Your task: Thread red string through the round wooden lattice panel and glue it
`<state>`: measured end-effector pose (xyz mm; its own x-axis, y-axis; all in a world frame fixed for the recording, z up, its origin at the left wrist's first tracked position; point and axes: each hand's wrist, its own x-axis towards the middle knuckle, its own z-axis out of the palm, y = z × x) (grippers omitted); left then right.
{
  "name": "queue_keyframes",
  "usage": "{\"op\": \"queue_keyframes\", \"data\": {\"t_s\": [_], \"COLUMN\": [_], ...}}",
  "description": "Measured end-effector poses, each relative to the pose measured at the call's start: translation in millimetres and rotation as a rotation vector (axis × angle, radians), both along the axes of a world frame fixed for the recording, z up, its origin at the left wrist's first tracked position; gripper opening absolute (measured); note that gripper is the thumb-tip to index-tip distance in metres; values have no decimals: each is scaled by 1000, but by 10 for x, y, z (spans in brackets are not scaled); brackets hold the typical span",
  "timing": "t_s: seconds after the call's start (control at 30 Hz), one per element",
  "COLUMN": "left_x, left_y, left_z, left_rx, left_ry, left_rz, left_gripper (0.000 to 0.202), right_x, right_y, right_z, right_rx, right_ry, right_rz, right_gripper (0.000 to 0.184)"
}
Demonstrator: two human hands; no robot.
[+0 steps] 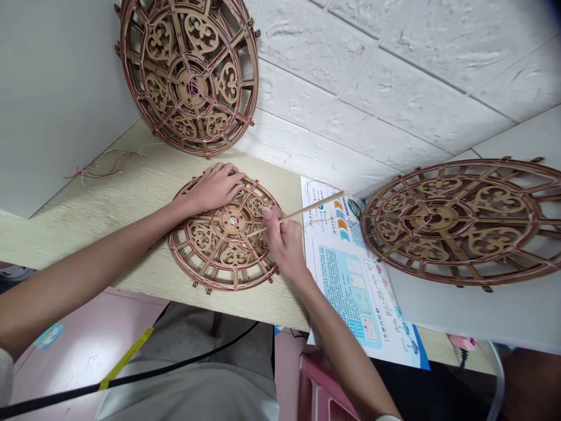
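Note:
A round laser-cut wooden disc [232, 257] with heart-shaped scrollwork and thin red wire along its spokes lies flat on the pale wood-grain desk [131, 187]. My left hand [214, 188] rests palm down on its upper part. My right hand [284, 242] pinches a thin wooden stick [309, 209] over the disc's right side. The stick's far tip points across the disc toward its hub. The disc's surface under both hands is hidden.
A matching disc [188, 76] leans against the wall at the back. Another [456, 222] lies on a white surface at right, beside a printed instruction sheet [350, 280]. Loose red wire [105, 164] lies on the desk. My lap and a pink stool [324, 392] show below.

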<state>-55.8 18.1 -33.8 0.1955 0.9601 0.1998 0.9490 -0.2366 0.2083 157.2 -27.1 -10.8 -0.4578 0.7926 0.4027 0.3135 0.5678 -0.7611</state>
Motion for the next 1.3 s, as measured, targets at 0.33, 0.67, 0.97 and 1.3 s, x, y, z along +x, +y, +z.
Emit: {"op": "queue_keyframes", "data": {"t_s": [0.33,0.67,0.97,1.3], "left_x": [-27,101,106,140], "left_y": [17,-198,-274,-159], "left_z": [-15,212,255,334], "left_rx": [18,35,-234,-193], "left_ry": [-36,117,131,166], "left_rz": [-30,74,6,-97], "left_gripper": [44,45,58,64], "right_x": [-71,148,227,285], "right_y": [3,194,383,480], "right_z": [79,96,68,35], "right_rx": [19,-45,107,109], "right_ry": [-31,383,253,192], "right_rz": [60,-262,-226,-257], "right_gripper": [49,63,47,49]}}
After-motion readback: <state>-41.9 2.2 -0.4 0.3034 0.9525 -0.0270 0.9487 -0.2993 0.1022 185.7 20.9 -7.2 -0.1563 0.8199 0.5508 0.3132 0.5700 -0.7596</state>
